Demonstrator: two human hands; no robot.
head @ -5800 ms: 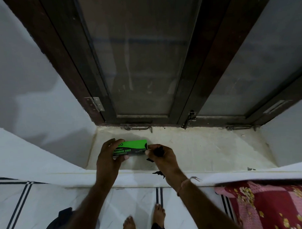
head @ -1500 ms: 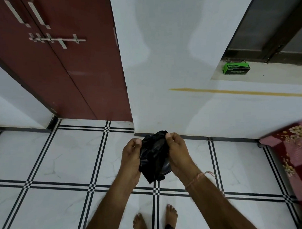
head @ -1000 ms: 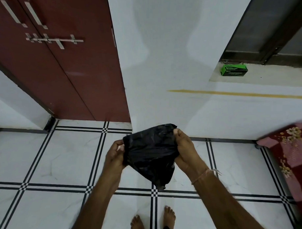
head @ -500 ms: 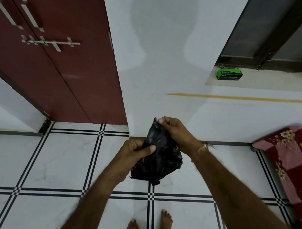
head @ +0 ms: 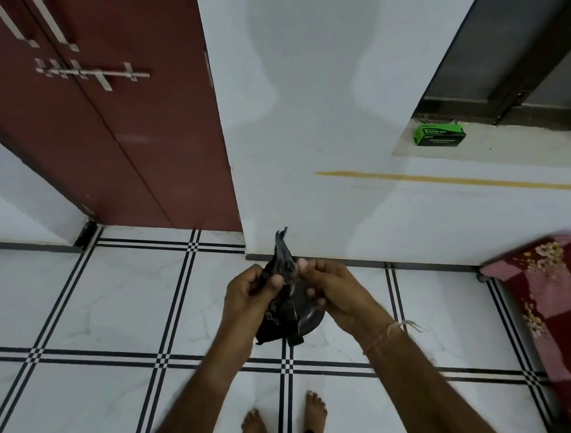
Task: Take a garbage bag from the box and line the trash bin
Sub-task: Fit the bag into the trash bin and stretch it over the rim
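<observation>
Pinching a crumpled black plastic garbage bag (head: pixel 282 302) between them, the left hand (head: pixel 248 292) and the right hand (head: pixel 333 292) hold it bunched in front of the body, above the white tiled floor (head: pixel 119 303). Fingers and thumbs of both hands are curled onto the film near its upper part. A twisted tip stands up above the fingers, and the rest hangs slack below. Judgement: this close, two-handed pinch suits hunting for the bag's mouth and parting the layers; the bag is not yet opened out.

The green cardboard box (head: pixel 439 134) sits on the pale ledge (head: pixel 518 143) at upper right, well apart from the hands. No trash bin is in view.

Room to move: the white wall corner (head: pixel 309 183) stands just ahead. The dark red door (head: pixel 129 140) is to the left, and red floral bedding (head: pixel 545 288) bounds the right side. Spreading the bag looks easiest toward the left, over the tiles.
</observation>
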